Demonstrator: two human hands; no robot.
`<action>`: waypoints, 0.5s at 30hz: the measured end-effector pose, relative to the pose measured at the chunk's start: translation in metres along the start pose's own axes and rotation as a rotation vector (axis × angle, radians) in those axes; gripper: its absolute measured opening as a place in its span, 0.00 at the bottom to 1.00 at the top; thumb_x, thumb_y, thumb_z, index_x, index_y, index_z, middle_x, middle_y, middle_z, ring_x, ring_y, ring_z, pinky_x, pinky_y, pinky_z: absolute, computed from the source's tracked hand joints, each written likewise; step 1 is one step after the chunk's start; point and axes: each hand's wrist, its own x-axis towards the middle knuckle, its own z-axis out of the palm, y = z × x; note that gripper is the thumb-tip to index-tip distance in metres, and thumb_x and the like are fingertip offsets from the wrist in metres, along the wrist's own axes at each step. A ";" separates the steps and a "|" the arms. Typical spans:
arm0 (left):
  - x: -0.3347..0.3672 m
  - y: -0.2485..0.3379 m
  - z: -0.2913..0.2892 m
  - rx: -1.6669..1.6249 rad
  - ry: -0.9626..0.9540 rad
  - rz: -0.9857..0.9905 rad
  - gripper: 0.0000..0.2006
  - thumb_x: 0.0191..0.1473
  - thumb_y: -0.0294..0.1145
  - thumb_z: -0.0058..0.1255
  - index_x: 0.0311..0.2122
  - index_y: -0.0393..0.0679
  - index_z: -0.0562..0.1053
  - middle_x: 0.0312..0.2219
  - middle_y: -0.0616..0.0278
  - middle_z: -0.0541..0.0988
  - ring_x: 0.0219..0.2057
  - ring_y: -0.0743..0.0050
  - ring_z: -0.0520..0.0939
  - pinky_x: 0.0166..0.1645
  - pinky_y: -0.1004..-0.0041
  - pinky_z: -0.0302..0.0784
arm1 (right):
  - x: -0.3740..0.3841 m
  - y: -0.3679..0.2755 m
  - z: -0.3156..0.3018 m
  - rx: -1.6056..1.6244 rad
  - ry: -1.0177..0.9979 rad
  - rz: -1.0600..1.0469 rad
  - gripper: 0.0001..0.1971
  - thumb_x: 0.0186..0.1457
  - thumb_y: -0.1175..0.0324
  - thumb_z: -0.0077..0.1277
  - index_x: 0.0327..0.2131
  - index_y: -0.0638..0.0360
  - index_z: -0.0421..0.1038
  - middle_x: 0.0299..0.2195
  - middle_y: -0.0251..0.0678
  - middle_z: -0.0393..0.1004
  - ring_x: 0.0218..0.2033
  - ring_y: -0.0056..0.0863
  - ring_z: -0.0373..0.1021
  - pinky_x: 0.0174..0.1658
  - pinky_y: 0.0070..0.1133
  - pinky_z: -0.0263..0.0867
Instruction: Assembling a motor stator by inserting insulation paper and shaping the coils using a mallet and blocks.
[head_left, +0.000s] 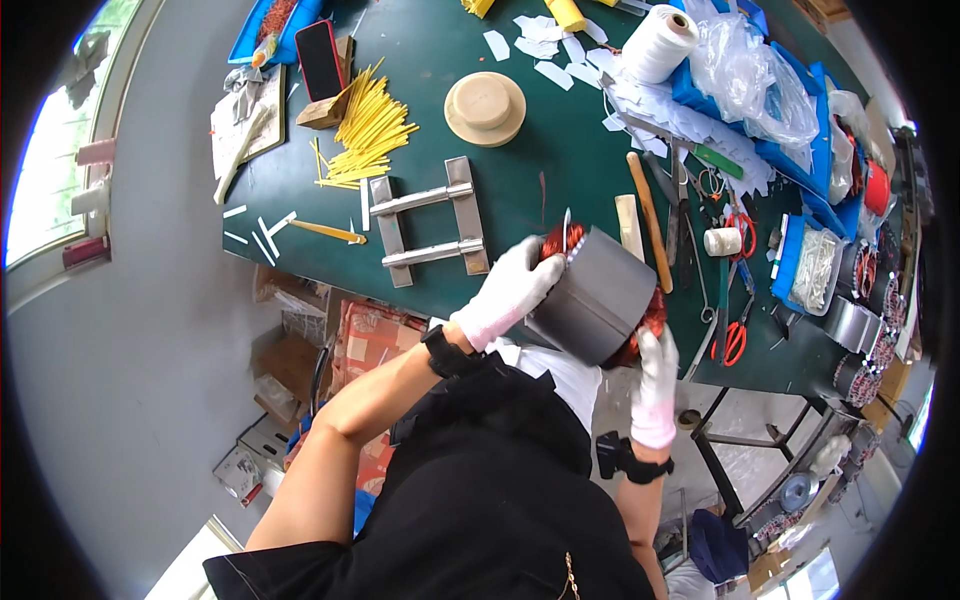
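At the green workbench's (590, 170) near edge: wound motor stator (597, 298), long axis far-left to near-right, between both hands. Left hand (517, 285) fingers closed on far end; right hand (655, 380) touches near end, finger closure unclear.

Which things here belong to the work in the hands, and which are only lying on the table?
Seemingly in the work:
- grey cylinder with red wire, held between left hand and right hand

Probably just lying about:
- metal frame
- yellow sticks
- round beige piece
- red-edged phone
- wooden rod
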 end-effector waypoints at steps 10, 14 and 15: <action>0.030 -0.071 0.019 0.645 0.247 0.207 0.17 0.59 0.40 0.40 0.49 0.42 0.67 0.46 0.43 0.70 0.43 0.45 0.70 0.51 0.57 0.64 | 0.009 0.029 0.046 -0.349 -0.203 -0.178 0.19 0.51 0.65 0.55 0.42 0.68 0.65 0.33 0.48 0.73 0.34 0.39 0.73 0.40 0.29 0.67; 0.017 -0.127 0.000 0.355 0.514 0.268 0.21 0.56 0.42 0.47 0.50 0.39 0.64 0.42 0.48 0.70 0.42 0.56 0.71 0.49 0.63 0.67 | 0.029 0.027 0.048 -0.634 -0.230 -0.401 0.16 0.52 0.69 0.52 0.43 0.69 0.67 0.40 0.53 0.72 0.42 0.48 0.70 0.47 0.34 0.65; 0.013 -0.130 -0.015 0.034 0.475 -0.074 0.22 0.56 0.44 0.48 0.50 0.38 0.64 0.42 0.53 0.69 0.41 0.62 0.71 0.49 0.64 0.69 | 0.023 0.018 0.048 -0.581 -0.241 -0.511 0.12 0.52 0.73 0.50 0.40 0.67 0.69 0.38 0.49 0.73 0.39 0.43 0.71 0.46 0.30 0.66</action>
